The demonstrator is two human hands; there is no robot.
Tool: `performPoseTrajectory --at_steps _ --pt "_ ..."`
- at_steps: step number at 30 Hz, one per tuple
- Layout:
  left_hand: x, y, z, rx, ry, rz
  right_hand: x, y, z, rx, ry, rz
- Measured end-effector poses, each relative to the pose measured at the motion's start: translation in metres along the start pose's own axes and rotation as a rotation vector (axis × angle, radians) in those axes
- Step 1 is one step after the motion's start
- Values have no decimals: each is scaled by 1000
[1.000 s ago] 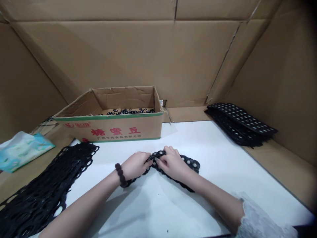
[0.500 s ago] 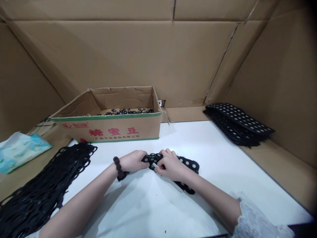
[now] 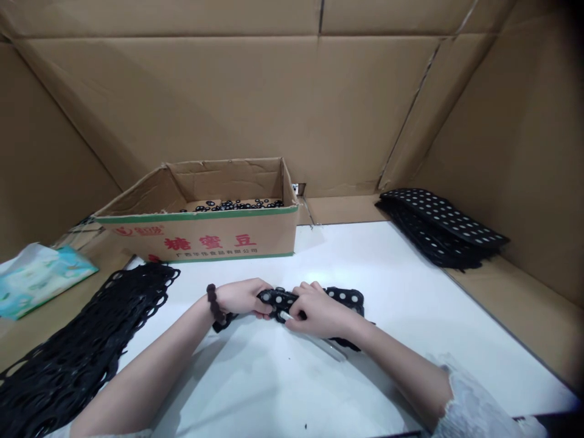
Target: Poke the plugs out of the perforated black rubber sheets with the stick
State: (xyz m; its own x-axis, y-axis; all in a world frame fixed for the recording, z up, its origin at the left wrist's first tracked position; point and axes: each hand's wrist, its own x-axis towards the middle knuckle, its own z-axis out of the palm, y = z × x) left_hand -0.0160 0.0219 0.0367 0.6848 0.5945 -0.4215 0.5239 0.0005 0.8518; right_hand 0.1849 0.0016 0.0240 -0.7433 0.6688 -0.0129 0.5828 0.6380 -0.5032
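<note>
A black strip with rows of pale round holes point(image 3: 345, 297) lies bent across the middle of the white table. My left hand point(image 3: 245, 297), with a dark band at the wrist, is closed on the left part of this strip. The strip's left end shows under that wrist. Closed round the strip just to the right is my right hand point(image 3: 314, 309), which also holds a thin whitish stick point(image 3: 285, 316) between thumb and fingers. The stick's rear end comes out below the palm. Both hands are close together, with a short piece of strip between them.
A cardboard box point(image 3: 228, 234) with small black rings point(image 3: 228, 205) stands at the back left. Black perforated sheets point(image 3: 82, 340) lie on the left, near a tissue pack point(image 3: 45, 278). A stack of black dotted sheets point(image 3: 440, 228) is at the back right of the table point(image 3: 365, 255).
Both hands still hold the strip. My left hand has turned a little, the stick has tilted slightly, and the strip's right part has shifted slightly left.
</note>
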Motion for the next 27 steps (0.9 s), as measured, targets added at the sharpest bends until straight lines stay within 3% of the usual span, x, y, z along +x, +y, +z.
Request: performPoseTrajectory --at_steps 13,19,27 --pt "1 -3 -2 -107 -72 48 -1 2 -3 46 -57 -31" --pt "0 -2 2 -79 -16 -3 1 0 -2 22 -47 8" --pt "-2 -3 5 10 54 14 3 -7 16 -171 144 141"
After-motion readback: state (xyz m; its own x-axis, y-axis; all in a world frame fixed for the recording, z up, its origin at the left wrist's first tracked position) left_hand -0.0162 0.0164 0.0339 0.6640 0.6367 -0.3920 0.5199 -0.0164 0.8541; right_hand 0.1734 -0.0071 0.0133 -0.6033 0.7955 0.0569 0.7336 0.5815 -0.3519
